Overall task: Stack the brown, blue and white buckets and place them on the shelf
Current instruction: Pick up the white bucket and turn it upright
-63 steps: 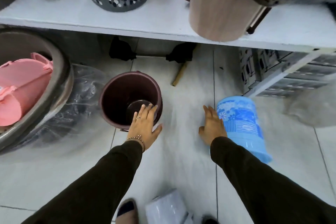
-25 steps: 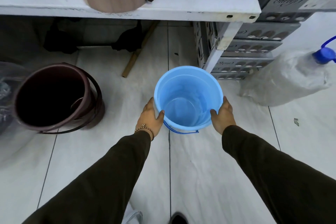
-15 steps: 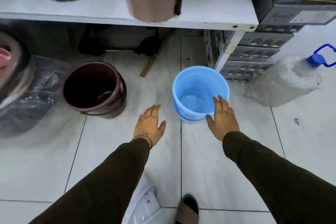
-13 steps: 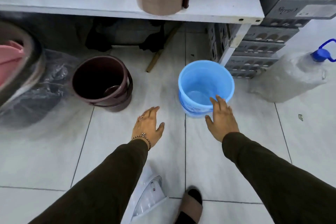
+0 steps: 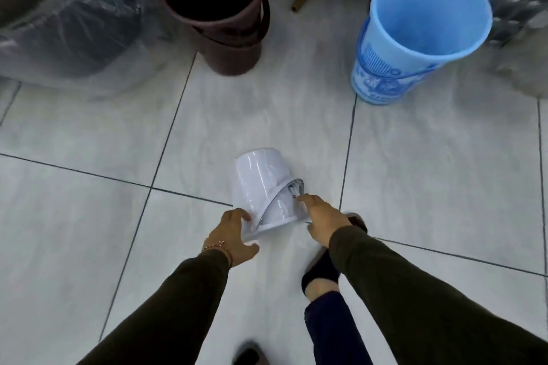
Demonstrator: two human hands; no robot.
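Dark olive sleeves (image 5: pixel 178 299) are covering both my arms, reaching forward and down from the bottom edge of the view. My foot in a dark shoe (image 5: pixel 321 272) is showing between the arms, on pale grey floor tiles (image 5: pixel 89 216).

Left hand (image 5: pixel 231 234), with a thin bracelet (image 5: pixel 216 246) at the wrist: fingers are spread and curling round the left side of the white bucket's rim, thumb pointing right beneath it; the grip is partly closed, touching the rim.

Right hand (image 5: pixel 323 222): fingers are half open, the tips pressing on the right side of the white bucket (image 5: pixel 264 187) near its handle mount; whether it is truly gripping I cannot tell.

White bucket: lying on the floor just ahead of my foot, its base pointing away from me and its mouth toward me, its thin handle (image 5: pixel 275 201) arcing across the wall.

Brown bucket (image 5: pixel 216 6): standing upright on the floor, far left of centre, well apart from the white one, its dark handle hanging down at the side.

Blue bucket (image 5: pixel 415 29): standing upright far right, well apart from the brown one, printed pattern on its lower wall.

Clear plastic wrapping over dark goods (image 5: pixel 68 18) is sitting just left of the brown bucket.
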